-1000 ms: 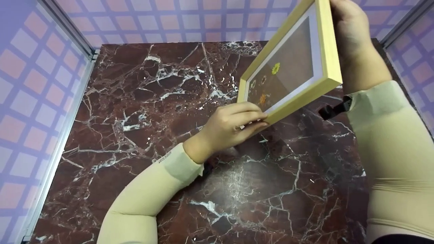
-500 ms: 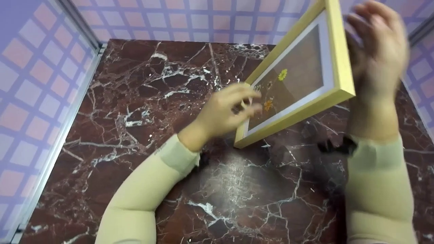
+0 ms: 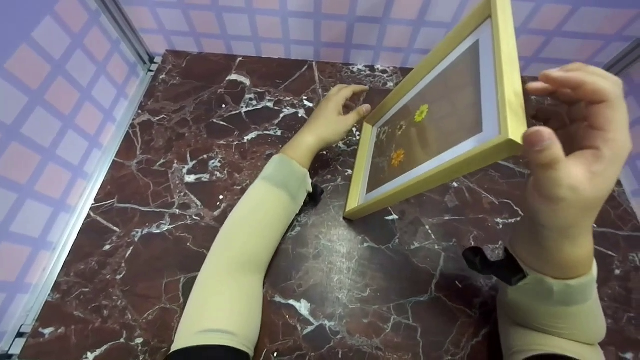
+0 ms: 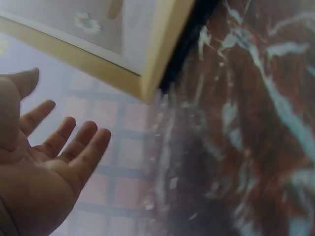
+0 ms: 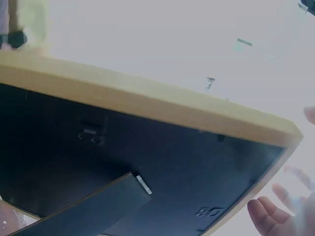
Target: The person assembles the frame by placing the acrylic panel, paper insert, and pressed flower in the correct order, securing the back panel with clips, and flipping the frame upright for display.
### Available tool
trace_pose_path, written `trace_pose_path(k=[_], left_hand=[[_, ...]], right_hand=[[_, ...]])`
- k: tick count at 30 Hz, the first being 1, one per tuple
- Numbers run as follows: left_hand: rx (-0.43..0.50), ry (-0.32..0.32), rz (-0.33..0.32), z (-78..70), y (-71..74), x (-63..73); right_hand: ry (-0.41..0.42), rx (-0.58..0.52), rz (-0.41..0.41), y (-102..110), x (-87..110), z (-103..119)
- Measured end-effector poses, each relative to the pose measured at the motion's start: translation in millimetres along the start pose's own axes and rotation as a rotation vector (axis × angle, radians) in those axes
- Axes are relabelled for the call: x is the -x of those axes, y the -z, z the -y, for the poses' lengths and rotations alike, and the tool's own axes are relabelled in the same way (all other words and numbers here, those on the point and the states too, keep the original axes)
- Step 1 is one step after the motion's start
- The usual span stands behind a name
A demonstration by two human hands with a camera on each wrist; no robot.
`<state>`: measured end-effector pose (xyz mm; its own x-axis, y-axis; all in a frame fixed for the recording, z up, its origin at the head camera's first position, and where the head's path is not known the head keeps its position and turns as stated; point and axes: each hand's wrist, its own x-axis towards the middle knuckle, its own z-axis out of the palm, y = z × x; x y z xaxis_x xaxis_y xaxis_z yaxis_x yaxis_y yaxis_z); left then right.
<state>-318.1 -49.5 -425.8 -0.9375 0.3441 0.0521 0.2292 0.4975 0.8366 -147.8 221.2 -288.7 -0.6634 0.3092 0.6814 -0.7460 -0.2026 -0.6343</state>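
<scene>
A light wooden picture frame [image 3: 430,176] stands tilted on the marble-patterned table, its glazed front facing left. Behind the glass lie a yellow flower [image 3: 421,113], an orange flower [image 3: 397,157] and a white mat border. The right wrist view shows its black back, with a support leg [image 5: 93,209] swung out. Beyond the frame's left edge, my left hand [image 3: 330,117] has its fingers extended and holds nothing. My right hand [image 3: 575,155] is beside the frame's near right corner, fingers loosely bent, gripping nothing; whether the thumb touches the corner I cannot tell.
The dark red, white-veined tabletop [image 3: 225,215] spreads around the frame. A checkered panel [image 3: 280,30] rises behind it, and another checkered panel [image 3: 40,165] with a metal rail [image 3: 75,190] runs along the left side.
My left hand has let go of the frame's lower edge and moved away towards the back. My right hand has released the frame's right side and come nearer and lower. The frame stays standing.
</scene>
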Motion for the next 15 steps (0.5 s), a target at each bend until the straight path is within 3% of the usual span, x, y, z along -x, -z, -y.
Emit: trace_pose_path(k=[7,15], left_hand=[[-0.002,0.046,0.038,13.9,-8.3,-21.4],[0.065,0.067,0.111,10.1,-18.9,-34.8]], right_hand=[[-0.173,-0.029,0.165,20.2,2.0,11.4],[-0.234,-0.069,0.138,19.9,5.0,16.6]])
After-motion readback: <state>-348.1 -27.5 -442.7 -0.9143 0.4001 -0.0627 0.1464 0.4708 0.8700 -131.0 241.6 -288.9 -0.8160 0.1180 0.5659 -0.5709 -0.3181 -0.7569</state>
